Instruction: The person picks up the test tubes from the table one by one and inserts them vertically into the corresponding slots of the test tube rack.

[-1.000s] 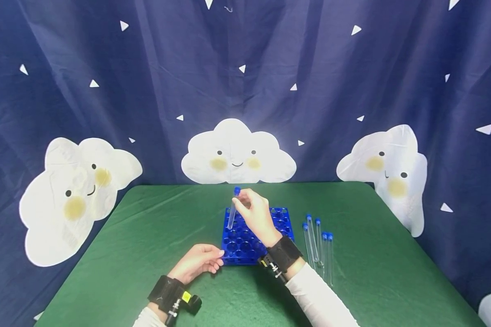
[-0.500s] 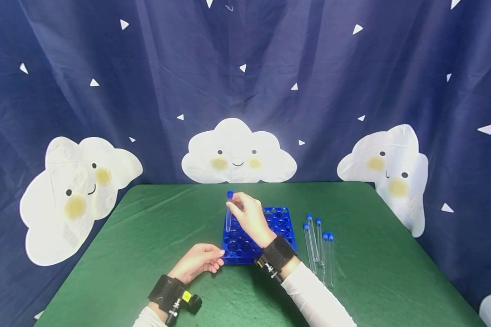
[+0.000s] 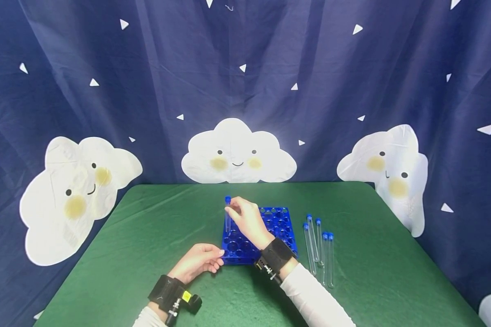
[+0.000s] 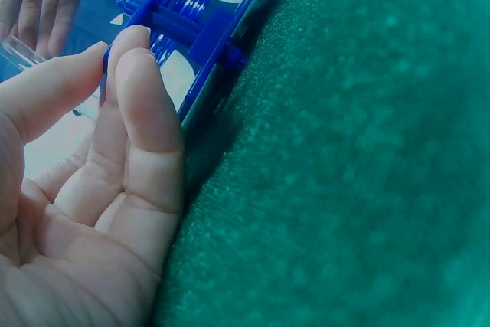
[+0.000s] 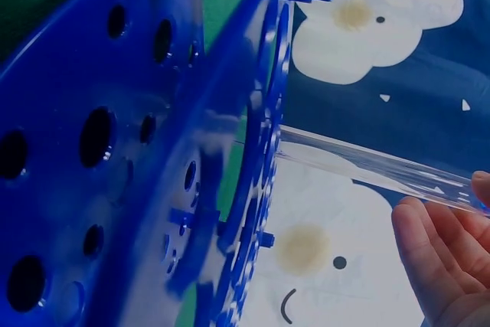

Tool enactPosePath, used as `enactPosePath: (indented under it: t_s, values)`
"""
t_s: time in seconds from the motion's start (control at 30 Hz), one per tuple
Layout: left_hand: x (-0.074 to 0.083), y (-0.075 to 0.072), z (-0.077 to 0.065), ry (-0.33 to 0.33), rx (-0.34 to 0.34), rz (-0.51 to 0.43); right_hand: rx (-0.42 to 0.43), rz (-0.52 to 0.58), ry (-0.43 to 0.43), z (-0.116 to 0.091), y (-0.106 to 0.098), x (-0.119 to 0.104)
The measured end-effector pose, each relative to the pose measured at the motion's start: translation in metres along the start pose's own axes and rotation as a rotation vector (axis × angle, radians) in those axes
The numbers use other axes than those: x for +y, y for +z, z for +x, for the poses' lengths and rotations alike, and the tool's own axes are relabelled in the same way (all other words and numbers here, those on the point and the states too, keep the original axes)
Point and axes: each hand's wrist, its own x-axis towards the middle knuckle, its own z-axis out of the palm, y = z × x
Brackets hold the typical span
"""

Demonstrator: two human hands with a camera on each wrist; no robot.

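Observation:
A blue test tube rack point(image 3: 277, 227) with rows of round holes sits mid-table. My left hand point(image 3: 198, 263) pinches its near-left corner between thumb and forefinger; the left wrist view shows the rack's edge point(image 4: 176, 27) at those fingertips. Over the rack's left side, my right hand point(image 3: 250, 223) pinches a clear test tube point(image 3: 228, 223) below its blue cap. That tube stands nearly upright. In the right wrist view the lower end of the tube point(image 5: 375, 165) meets the rack's top plate and appears to enter a hole, with the tip hard to make out.
Several capped test tubes point(image 3: 312, 240) lie loosely side by side to the right of the rack, near the right forearm. The table has a green cover point(image 3: 167, 213). Behind it hangs a dark blue curtain point(image 3: 245, 95) with cloud prints.
My right hand has shifted left and then downward with the test tube, which has become more upright and sits lower at the rack. My left hand keeps its grip on the corner.

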Motion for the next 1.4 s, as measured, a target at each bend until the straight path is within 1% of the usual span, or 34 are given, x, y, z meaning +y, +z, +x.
enactPosePath:
  t_s: [0.77, 1.03, 1.23, 1.4]
  values:
    - [0.001, 0.002, 0.002, -0.006, -0.008, -0.005, -0.033, 0.004, 0.028, -0.003, 0.0, 0.007]
    - [0.001, 0.001, 0.002, 0.003, -0.015, -0.008, -0.034, -0.022, 0.043, -0.004, -0.003, 0.011]
    - [-0.002, -0.001, 0.003, 0.003, -0.012, -0.003, -0.015, -0.032, 0.036, -0.005, -0.011, 0.014]
    - [-0.002, -0.001, 0.001, 0.005, -0.021, -0.011, 0.011, -0.018, 0.032, -0.007, -0.026, 0.016]
